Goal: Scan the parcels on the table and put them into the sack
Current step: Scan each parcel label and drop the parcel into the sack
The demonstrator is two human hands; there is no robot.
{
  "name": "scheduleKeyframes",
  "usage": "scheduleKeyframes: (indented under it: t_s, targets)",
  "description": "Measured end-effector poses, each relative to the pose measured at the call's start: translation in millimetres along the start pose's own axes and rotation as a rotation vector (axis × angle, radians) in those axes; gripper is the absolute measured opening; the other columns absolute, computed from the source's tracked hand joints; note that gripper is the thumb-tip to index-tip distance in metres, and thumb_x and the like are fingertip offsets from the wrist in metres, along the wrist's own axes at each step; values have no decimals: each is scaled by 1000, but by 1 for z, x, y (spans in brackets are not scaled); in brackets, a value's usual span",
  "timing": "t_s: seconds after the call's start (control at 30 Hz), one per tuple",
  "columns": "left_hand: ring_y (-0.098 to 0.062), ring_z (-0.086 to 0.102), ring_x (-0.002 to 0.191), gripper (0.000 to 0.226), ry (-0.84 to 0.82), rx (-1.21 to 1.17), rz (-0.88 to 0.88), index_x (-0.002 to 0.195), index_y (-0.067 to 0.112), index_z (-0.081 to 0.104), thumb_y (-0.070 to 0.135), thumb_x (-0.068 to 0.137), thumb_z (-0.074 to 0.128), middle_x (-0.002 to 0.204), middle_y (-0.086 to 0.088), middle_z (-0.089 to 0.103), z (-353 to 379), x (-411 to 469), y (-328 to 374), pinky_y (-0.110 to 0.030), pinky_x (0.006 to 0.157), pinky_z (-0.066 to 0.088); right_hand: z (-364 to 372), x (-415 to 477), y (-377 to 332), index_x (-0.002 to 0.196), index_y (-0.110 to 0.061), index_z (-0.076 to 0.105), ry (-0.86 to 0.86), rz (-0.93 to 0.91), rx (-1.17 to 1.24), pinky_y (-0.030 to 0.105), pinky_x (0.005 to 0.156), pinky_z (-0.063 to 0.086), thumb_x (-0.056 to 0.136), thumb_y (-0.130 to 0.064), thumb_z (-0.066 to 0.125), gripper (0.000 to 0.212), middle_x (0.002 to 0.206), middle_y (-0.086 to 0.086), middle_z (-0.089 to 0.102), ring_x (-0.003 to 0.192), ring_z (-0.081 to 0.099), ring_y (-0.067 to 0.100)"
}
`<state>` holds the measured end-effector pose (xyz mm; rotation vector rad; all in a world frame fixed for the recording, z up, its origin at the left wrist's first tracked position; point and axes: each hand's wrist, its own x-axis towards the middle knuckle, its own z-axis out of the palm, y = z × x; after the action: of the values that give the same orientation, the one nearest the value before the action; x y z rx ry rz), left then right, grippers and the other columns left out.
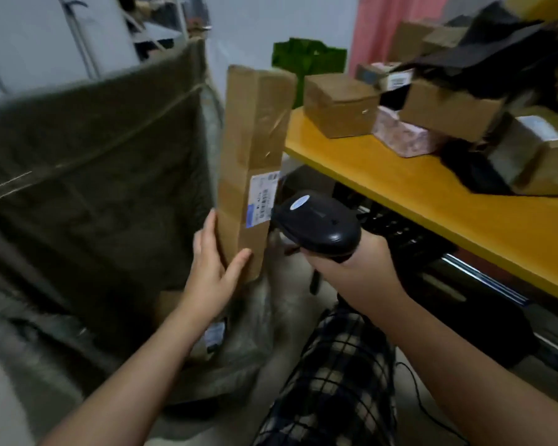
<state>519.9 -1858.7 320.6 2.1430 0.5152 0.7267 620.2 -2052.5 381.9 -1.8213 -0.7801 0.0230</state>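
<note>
The left hand [211, 272] grips an upright box [250, 162] over the sack [87, 149]; the right hand [351, 268] clasps a scanner [316, 223] at its label [263, 199].

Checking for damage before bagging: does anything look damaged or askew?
The long brown cardboard parcel in the left hand has wrinkled clear tape, no visible tear. On the yellow table, one brown cardboard box tilts on a pink wrapped parcel.

Left hand [210, 272] clasping, right hand [351, 268] gripping — forearms extended
</note>
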Motion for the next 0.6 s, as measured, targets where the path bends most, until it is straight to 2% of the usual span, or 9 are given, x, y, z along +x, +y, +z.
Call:
scheduleKeyframes:
  t_s: [0.07,0.13,0.2,0.33,0.4,0.47,0.53,0.6]
  targets:
    - [3,30,119,79,72,51,-147,150,26,17,29,87,66,137,6,29,-20,-17,-36,-25,103,29,31,6,6,71,-46,58,-88,4,-19,12,58,45,66,-47,74,16,68,-31,64,69,62,-8]
    - [-5,35,121,76,106,119,-274,146,28,22,30,86,68,139,4,31,-37,-32,-68,-29,101,33,59,11,15,71,-40,58,-168,11,-18,8,56,43,71,-35,79,22,68,-25,65,69,62,-8]
    - [-13,41,123,75,120,183,-369,143,27,25,29,84,70,138,1,33,-50,-42,-97,-31,100,35,83,15,23,71,-37,58,-237,19,-40,9,55,42,74,-33,80,23,63,-22,64,70,63,-5]
    - [-26,45,123,75,32,345,-527,141,17,28,26,82,73,136,-7,35,-57,-52,-142,-41,100,43,120,26,36,68,-35,53,-370,53,-138,16,52,39,71,-56,68,25,59,-14,59,61,59,1]
    - [-30,46,121,72,-63,460,-608,138,12,31,26,81,73,132,-11,38,-53,-50,-156,-46,97,46,131,30,47,72,-35,54,-418,73,-159,20,58,42,73,-54,68,24,63,-11,60,65,58,2]
    - [-32,46,119,67,-159,572,-634,135,10,34,25,81,72,129,-13,41,-46,-38,-165,-48,94,46,138,34,60,79,-31,59,-441,110,-190,24,69,46,77,-49,70,21,74,-4,65,75,61,9]
    - [-31,45,118,65,-222,671,-594,135,11,36,27,82,70,129,-12,42,-38,-19,-171,-49,96,45,142,38,71,78,-29,59,-428,155,-228,24,61,45,77,-48,71,23,76,-2,64,76,63,13]
    - [-31,44,121,66,-272,723,-554,139,12,35,29,84,68,132,-12,41,-30,3,-177,-49,100,41,145,41,79,72,-30,57,-401,183,-234,24,52,41,77,-46,72,23,70,-6,62,70,61,9]
